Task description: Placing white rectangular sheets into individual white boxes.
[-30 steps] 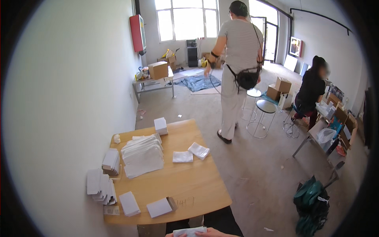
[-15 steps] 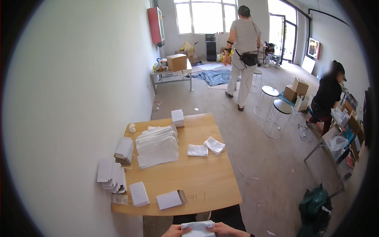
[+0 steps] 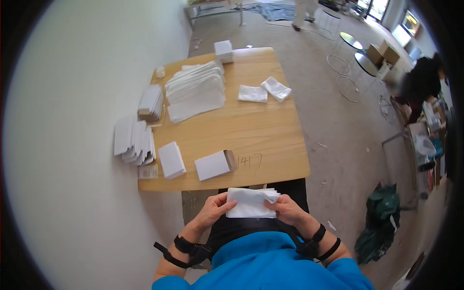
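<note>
Between my hands, just short of the table's near edge, is a folded stack of thin white sheets. My left hand grips its left end, thumb on top. At the other end my right hand pinches the stack, and the upper right corner there is curled. On the table in front of me lie a white box with an open end flap and another white box. Farther off are a fanned pile of white sheets and two small folded white packets, the left packet and the right packet.
Flattened white cartons and more cartons stand along the table's left edge by the wall. A small white box stack sits at the far edge. Right on the floor are a dark green bag, round stools and a co-worker.
The view has tilted down, so my forearms and lap now show. My hands still hold the white stack. The walking person is now visible only by the legs at the top.
</note>
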`<state>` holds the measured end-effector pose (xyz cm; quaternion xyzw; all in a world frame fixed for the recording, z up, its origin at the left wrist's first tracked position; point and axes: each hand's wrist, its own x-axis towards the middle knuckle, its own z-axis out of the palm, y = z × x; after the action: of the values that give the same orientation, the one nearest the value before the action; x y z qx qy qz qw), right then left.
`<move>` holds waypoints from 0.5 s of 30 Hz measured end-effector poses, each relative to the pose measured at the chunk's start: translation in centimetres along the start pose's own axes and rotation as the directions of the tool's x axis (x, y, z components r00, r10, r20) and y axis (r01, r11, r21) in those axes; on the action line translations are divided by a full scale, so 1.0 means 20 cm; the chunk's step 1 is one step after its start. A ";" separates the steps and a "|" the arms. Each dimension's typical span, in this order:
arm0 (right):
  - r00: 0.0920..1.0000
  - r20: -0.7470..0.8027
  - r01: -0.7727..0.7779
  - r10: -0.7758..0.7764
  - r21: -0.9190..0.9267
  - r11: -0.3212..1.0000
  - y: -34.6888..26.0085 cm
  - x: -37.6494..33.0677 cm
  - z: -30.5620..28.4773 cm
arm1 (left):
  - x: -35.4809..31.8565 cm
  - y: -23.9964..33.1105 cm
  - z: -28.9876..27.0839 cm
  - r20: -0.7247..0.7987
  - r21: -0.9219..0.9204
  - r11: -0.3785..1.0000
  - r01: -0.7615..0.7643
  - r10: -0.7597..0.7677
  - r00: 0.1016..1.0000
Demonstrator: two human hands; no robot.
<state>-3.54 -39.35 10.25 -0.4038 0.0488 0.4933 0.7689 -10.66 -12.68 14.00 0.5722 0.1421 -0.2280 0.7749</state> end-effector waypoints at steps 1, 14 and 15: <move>1.000 0.015 0.009 -0.010 0.068 0.998 0.00 -0.01 -0.01 | -0.02 0.06 0.03 -0.020 -0.021 1.000 0.000 0.000 1.000; 0.971 -0.180 0.198 -0.159 0.230 0.953 0.17 -0.01 0.12 | 0.02 -0.14 0.46 -0.222 -0.262 0.949 -0.175 0.117 0.968; 0.963 -0.195 0.227 -0.186 0.215 0.950 0.18 0.01 0.13 | 0.06 -0.14 0.47 -0.299 -0.354 0.909 -0.222 0.115 0.947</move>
<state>-7.16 -36.87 9.78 -0.3537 0.1306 0.3639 0.8517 -11.49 -22.57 13.99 0.4459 0.2383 -0.0469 0.8615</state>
